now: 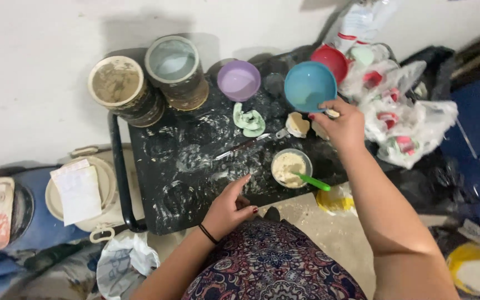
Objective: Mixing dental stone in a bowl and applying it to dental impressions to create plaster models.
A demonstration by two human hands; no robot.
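Two hands work over a black, powder-smeared tabletop. The right hand, at about two o'clock from the person's body, pinches the near rim of a blue bowl between thumb and fingers, a hold that appears to steady or tilt the bowl. The left hand rests at the table's near edge, at roughly eleven o'clock from the body, fingers loosely extended and gripping nothing, seemingly as a brace. Between the hands sits a small clear cup of beige paste with a green spatula leaning on its rim, handle toward four o'clock, within ready reach. At ten o'clock from the cup lies a metal knife; beyond it, a pale green moulded piece. Just beside the right hand, at nine o'clock, lies a cream lump. A purple bowl stands at nine o'clock from the blue bowl, a red bowl at one o'clock. Two open tins occupy the table's far left corner, clear of the working area.
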